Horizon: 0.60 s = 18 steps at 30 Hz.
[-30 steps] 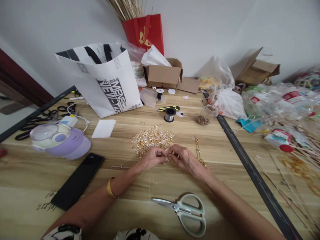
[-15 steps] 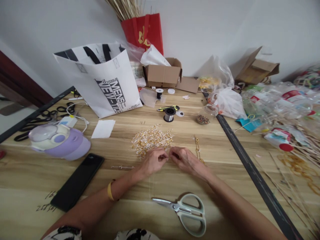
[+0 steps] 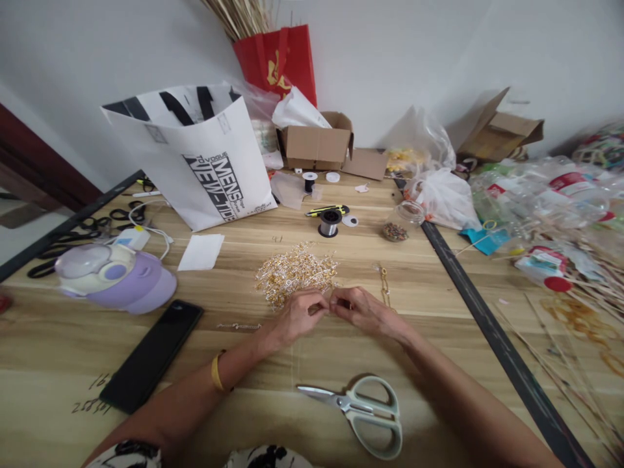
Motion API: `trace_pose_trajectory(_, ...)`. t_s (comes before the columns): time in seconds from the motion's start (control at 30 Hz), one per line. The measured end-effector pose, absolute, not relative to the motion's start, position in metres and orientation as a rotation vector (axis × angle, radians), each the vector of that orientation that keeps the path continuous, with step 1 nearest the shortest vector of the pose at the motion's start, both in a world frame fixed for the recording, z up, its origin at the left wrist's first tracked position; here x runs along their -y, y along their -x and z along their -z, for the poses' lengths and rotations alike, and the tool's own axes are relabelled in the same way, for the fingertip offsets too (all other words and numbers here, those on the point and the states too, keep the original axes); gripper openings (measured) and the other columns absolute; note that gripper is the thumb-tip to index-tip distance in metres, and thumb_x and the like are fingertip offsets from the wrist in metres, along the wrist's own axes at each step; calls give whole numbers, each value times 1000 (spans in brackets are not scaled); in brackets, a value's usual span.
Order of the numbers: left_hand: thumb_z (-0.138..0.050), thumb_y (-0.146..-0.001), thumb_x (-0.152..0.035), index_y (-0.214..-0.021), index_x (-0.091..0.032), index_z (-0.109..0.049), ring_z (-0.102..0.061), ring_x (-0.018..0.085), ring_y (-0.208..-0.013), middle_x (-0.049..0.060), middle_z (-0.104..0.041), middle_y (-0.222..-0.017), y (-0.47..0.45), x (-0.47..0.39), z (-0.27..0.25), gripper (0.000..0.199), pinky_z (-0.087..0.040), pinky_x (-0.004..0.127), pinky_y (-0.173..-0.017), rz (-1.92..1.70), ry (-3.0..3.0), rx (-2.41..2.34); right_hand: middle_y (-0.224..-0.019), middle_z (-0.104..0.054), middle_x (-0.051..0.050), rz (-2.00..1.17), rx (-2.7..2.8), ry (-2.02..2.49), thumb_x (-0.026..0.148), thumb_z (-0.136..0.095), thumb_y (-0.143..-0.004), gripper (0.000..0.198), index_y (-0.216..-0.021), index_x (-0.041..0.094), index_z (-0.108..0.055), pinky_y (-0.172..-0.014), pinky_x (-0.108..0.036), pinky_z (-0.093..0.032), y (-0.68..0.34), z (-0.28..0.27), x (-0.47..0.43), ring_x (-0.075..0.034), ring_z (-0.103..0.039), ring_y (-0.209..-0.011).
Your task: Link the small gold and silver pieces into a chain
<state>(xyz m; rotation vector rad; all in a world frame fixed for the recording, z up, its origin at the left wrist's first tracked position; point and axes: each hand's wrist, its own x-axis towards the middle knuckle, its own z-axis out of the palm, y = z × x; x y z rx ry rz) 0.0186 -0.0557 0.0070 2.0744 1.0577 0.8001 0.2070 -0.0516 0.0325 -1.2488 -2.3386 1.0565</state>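
Observation:
My left hand (image 3: pixel 301 312) and my right hand (image 3: pixel 358 307) meet fingertip to fingertip over the table, both pinched closed. Whatever lies between the fingers is too small to make out. A faint clear thread seems to hang below my left hand. Just beyond the hands is a heap of small gold and silver beads or findings (image 3: pixel 292 270). A gold chain (image 3: pixel 385 286) lies by my right wrist, partly hidden behind it. Beside my left forearm rests a short silver chain (image 3: pixel 236 325). Scissors with pale green handles (image 3: pixel 361 413) lie nearer to me, between the forearms.
A black phone (image 3: pixel 152 356) and a purple-and-white cup (image 3: pixel 117 276) stand left. Behind the heap are a wire spool (image 3: pixel 330 223), a yellow cutter (image 3: pixel 316 212) and a jar of beads (image 3: pixel 396 231). A white bag (image 3: pixel 195 162) and cardboard box (image 3: pixel 316 146) line the back; plastic bottles (image 3: pixel 560 195) crowd the right.
The fingers of both hands have shifted slightly and come a little closer together. My right wrist covers more of the gold chain's lower end. Nothing on the table has visibly moved.

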Motion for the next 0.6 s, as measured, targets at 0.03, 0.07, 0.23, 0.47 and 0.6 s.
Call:
trace_pose_trajectory(0.03,-62,-73,-11,-68,-17,-65,-60,15,-70,3,-66,-71,-19,55,-6,9,-44,25,-68,-798,-2022,-1085,-59,-53,3,-1067,2326,1256,20,-50,-84,14,-75,15,-60,-50,-19,-29,-207,-33,51,-9,-43,-53)
trace_pose_trajectory(0.07,-62,-72,-10,-67,-16,-66,-59,15,-68,3,-66,-70,-18,53,-5,8,-44,24,-66,-796,-1968,-1105,-59,-53,3,-1074,2313,1262,21,-50,-84,15,-75,15,-60,-50,-19,-30,-206,-33,51,-9,-43,-53)
trace_pose_trajectory(0.23,-65,-70,-15,-68,-13,-66,-59,13,-63,3,-66,-68,-17,47,4,4,-45,21,-60,-802,-1713,-1100,-60,-52,3,-1087,2254,1263,22,-53,-83,12,-80,15,-62,-51,-19,-31,-204,-32,51,-9,-44,-54)
trace_pose_trajectory(0.47,-67,-67,-16,-68,-11,-66,-60,13,-63,4,-67,-69,-16,45,10,6,-48,22,-61,-798,-1549,-1026,-60,-50,3,-984,2260,1227,21,-53,-83,11,-80,14,-62,-51,-19,-30,-202,-32,52,-8,-41,-54)
trace_pose_trajectory(0.6,-68,-67,-17,-69,-10,-66,-61,13,-64,4,-67,-69,-15,44,11,8,-48,23,-64,-793,-1521,-1007,-62,-53,2,-990,2254,1227,21,-53,-84,13,-82,14,-63,-53,-20,-31,-202,-31,52,-9,-43,-56)
